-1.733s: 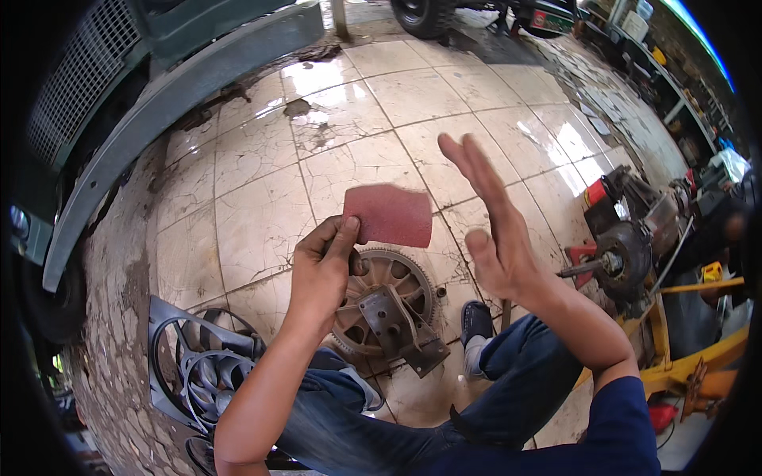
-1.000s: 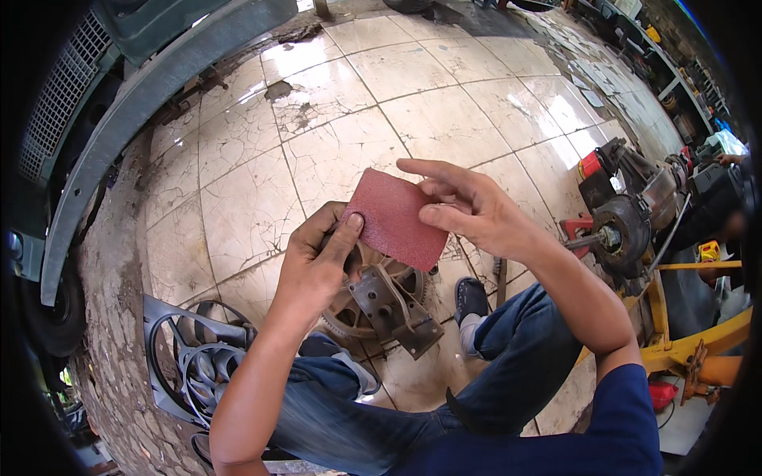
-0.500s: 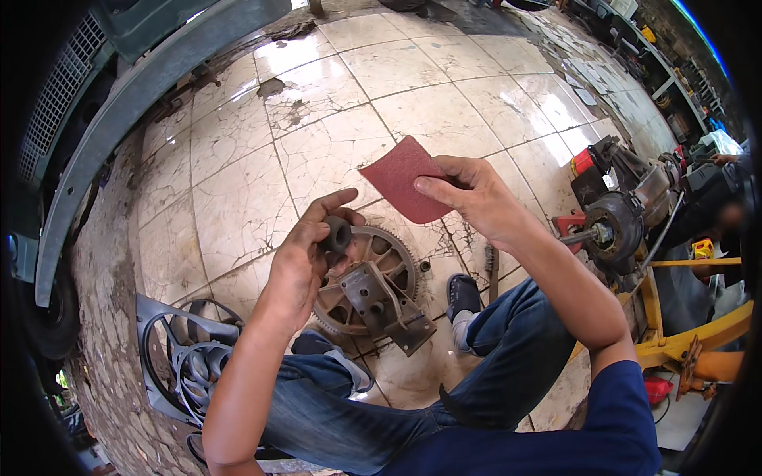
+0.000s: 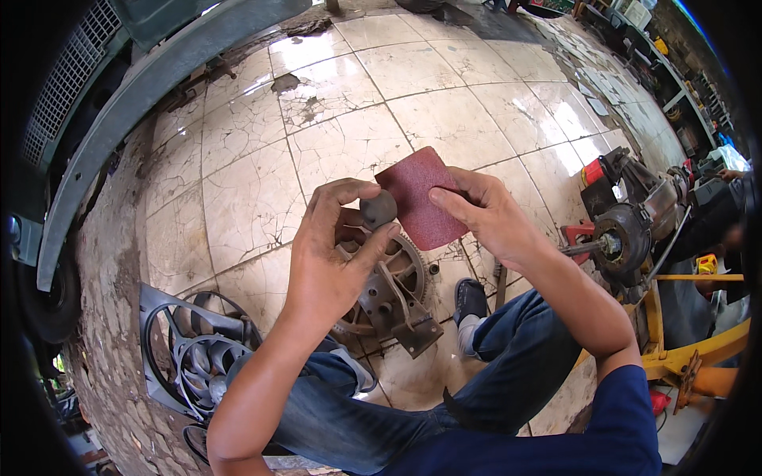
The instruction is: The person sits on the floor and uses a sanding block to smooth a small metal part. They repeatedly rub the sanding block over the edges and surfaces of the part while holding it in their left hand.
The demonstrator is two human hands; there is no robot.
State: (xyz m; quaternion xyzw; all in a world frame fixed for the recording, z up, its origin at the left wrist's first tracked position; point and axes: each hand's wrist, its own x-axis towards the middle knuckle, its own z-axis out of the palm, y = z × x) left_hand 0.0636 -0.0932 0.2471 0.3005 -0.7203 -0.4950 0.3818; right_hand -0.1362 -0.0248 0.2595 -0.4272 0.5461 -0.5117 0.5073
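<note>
Between the thumb and fingers of my left hand [image 4: 329, 238] is a small dark grey cylindrical part [image 4: 378, 209], its round end turned up. My right hand [image 4: 496, 214] pinches a square of dark red sandpaper [image 4: 425, 200] by its right edge. The sandpaper's left side lies right next to the part; I cannot tell whether the two touch. Below my hands, on the floor between my feet, rests a toothed metal wheel [image 4: 411, 268] with a bracket plate [image 4: 417, 337] on top, partly hidden by my left hand and forearm.
A small ring [image 4: 434, 268] lies on the tiled floor [image 4: 349, 95] beside the wheel. To the left are a fan shroud [image 4: 186, 357] and a curved grey bumper [image 4: 119, 119]. At right stand a greasy axle assembly [image 4: 619, 238] and a yellow metal frame [image 4: 675, 357].
My left hand has turned and moved right with the cylindrical part, whose hole no longer faces me. The sandpaper has shifted slightly right and down, and the two are now close together.
</note>
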